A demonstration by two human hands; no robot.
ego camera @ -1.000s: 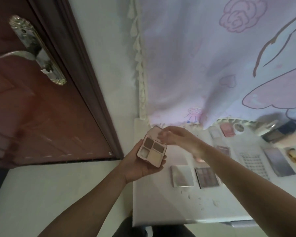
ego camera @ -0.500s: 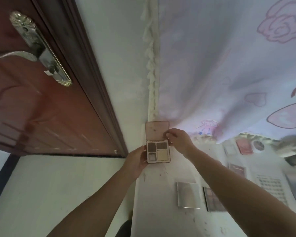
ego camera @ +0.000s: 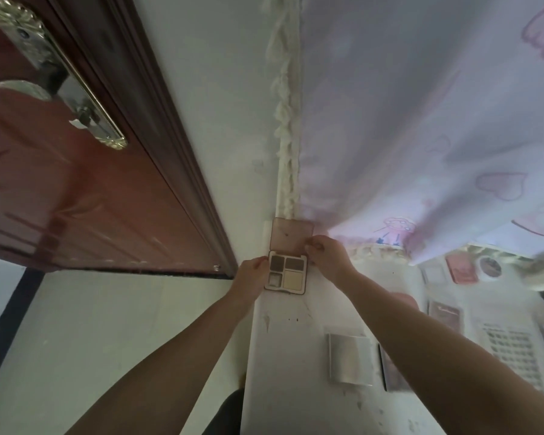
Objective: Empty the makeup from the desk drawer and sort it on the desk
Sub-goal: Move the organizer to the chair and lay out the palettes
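I hold the small eyeshadow palette (ego camera: 285, 274) open at the desk's (ego camera: 283, 365) far left corner, close to the wall. My left hand (ego camera: 251, 275) grips its left edge with curled fingers, and my right hand (ego camera: 327, 256) pinches the right side by the hinge of the raised pink lid (ego camera: 291, 234). Four pans show: two brown, one pale, one cream. Nearer me, toward the front edge, a silver compact (ego camera: 350, 359) lies flat with a darker palette (ego camera: 393, 376) just beside it. More flat makeup sits blurred along the desk's right side under the curtain (ego camera: 421, 136).
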